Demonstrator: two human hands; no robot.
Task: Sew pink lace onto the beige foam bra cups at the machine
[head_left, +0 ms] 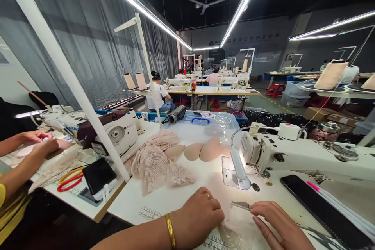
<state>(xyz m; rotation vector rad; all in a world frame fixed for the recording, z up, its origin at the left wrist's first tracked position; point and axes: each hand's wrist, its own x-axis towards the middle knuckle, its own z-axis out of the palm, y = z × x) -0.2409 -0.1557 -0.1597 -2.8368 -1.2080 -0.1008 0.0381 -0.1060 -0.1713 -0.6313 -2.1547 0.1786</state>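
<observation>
My left hand (199, 215), with a ring and a gold bangle, rests curled knuckles-up on pale lace fabric (234, 230) at the table's near edge. My right hand (278, 222) lies beside it, fingers stretched toward small metal tweezers (240, 205) on the table. Whether the fingers grip the tweezers is unclear. Just beyond stand the white sewing machine (293, 152) and its lit needle area (234, 172). A heap of beige lace (158, 160) and foam bra cups (202, 151) lie further back.
A black phone (322, 207) lies at right by the machine. At left a co-worker's hands (38, 144) work at another sewing machine (114, 133), with red scissors (68, 181) and a dark device (98, 175) nearby. A white slanted pole (73, 82) crosses the view. More workers sit far back.
</observation>
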